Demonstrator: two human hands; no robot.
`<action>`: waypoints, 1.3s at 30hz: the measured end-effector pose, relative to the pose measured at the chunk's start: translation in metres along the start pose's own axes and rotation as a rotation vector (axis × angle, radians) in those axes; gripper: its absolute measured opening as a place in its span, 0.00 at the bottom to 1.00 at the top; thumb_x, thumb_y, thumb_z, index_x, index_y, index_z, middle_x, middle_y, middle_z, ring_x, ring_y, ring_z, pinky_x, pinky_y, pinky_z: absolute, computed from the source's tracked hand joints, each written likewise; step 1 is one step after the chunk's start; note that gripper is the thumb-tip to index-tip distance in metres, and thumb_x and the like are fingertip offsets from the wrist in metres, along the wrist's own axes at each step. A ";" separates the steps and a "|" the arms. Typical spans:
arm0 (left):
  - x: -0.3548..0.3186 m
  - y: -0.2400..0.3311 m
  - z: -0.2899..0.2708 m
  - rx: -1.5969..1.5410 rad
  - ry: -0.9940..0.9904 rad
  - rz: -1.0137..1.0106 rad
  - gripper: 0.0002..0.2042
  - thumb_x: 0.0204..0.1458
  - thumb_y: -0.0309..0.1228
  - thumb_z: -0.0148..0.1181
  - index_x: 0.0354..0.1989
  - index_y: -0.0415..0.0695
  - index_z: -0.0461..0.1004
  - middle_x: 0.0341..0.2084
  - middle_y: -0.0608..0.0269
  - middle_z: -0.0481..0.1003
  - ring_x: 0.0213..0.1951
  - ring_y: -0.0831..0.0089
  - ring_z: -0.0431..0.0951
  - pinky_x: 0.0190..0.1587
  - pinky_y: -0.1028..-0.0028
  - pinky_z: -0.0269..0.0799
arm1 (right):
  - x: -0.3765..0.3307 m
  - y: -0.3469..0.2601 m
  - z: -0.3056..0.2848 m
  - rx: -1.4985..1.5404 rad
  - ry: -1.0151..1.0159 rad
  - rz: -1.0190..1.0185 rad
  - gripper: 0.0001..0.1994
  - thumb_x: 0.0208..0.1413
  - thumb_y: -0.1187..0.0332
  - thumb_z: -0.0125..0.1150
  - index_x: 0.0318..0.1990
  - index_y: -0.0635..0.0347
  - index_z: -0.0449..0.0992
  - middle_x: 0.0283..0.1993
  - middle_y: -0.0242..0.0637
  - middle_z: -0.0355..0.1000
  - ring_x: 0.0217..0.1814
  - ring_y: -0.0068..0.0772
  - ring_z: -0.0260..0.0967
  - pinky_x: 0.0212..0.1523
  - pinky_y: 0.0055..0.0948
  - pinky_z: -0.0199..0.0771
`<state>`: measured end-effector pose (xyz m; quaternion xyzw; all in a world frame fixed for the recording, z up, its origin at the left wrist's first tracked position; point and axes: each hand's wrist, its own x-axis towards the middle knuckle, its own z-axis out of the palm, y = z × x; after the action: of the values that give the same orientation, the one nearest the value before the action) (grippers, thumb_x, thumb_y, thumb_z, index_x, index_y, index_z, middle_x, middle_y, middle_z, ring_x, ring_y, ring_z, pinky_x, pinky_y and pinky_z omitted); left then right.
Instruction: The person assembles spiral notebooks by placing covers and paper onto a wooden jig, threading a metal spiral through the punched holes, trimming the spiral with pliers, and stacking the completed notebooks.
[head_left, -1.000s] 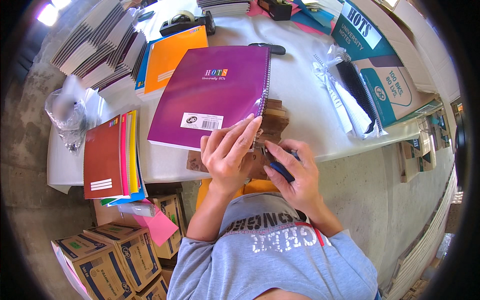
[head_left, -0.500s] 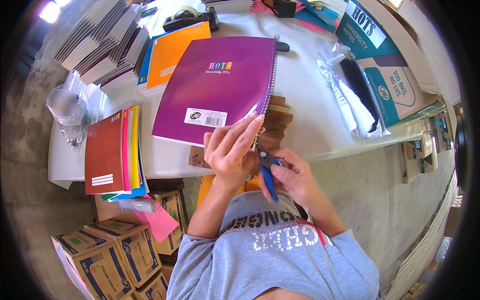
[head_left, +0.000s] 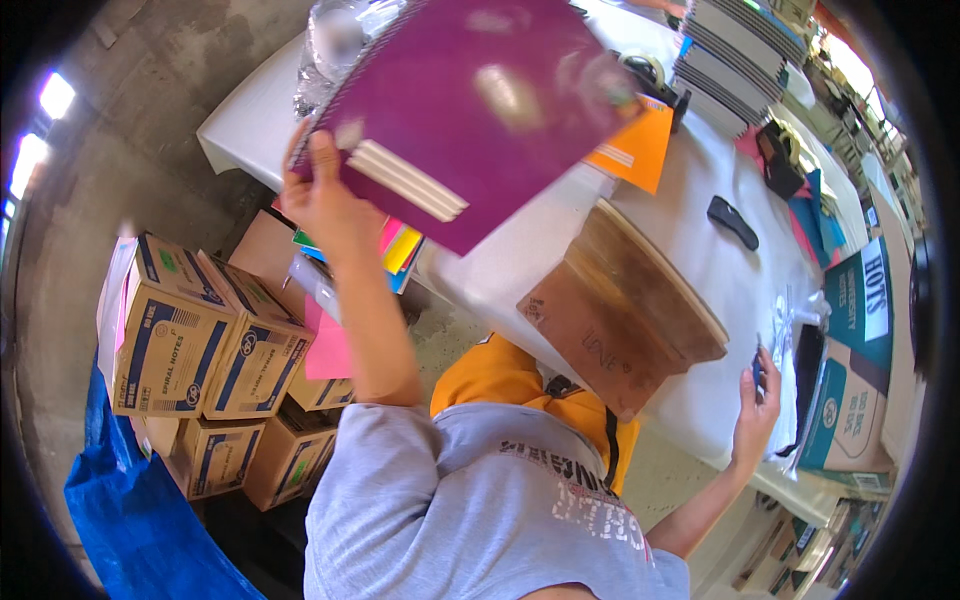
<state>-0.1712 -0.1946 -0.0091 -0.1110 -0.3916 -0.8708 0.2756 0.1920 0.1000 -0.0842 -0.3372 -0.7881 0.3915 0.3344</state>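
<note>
My left hand (head_left: 330, 195) grips a purple spiral notebook (head_left: 500, 110) by its coil-bound edge. The notebook is raised and tilted over the left part of the table, somewhat blurred. Far to the right, my right hand (head_left: 757, 415) is closed around blue-handled pliers (head_left: 757, 368), low at the table by a plastic-wrapped bundle of black coils (head_left: 803, 385). Between my hands stands a slanted brown wooden rest (head_left: 625, 310) at the table's near edge, with nothing lying on it. Partly under the purple notebook lies an orange notebook (head_left: 645, 150).
Behind are a tape dispenser (head_left: 648, 72) and stacked spiral notebooks (head_left: 730, 65). A black tool (head_left: 733, 222) lies on the white-covered table (head_left: 690, 235). A teal carton (head_left: 850, 345) stands right; brown cartons (head_left: 175, 340) are piled at lower left. Colourful notebooks (head_left: 400, 250) sit beyond my left forearm.
My left hand has lifted the purple notebook off the wooden rest and carried it left, turning it over. My right hand has moved away to the right with the pliers. The view has swung.
</note>
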 end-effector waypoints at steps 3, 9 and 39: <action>0.070 -0.027 -0.072 0.392 0.058 0.120 0.11 0.49 0.24 0.59 0.42 0.39 0.73 0.32 0.59 0.76 0.34 0.72 0.75 0.39 0.77 0.71 | 0.032 0.037 0.001 -0.357 -0.043 -0.066 0.18 0.56 0.64 0.52 0.54 0.59 0.67 0.45 0.39 0.67 0.46 0.36 0.64 0.50 0.31 0.62; 0.104 -0.056 -0.161 1.835 -0.034 0.278 0.20 0.45 0.39 0.62 0.46 0.46 0.72 0.34 0.57 0.76 0.40 0.59 0.72 0.44 0.66 0.67 | 0.087 0.070 0.041 -0.934 -0.049 -0.052 0.19 0.55 0.57 0.52 0.52 0.51 0.68 0.49 0.39 0.64 0.54 0.43 0.61 0.56 0.38 0.58; -0.114 -0.053 0.092 -0.346 -0.400 -0.702 0.44 0.47 0.33 0.64 0.65 0.41 0.38 0.58 0.53 0.55 0.59 0.65 0.57 0.61 0.66 0.51 | 0.127 -0.164 0.135 0.795 -0.034 -0.263 0.18 0.53 0.76 0.57 0.51 0.62 0.63 0.42 0.36 0.71 0.45 0.27 0.68 0.45 0.26 0.68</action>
<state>-0.1095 -0.0524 -0.0272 -0.1819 -0.2998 -0.9259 -0.1409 -0.0285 0.0717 0.0243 -0.0720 -0.6175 0.6245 0.4728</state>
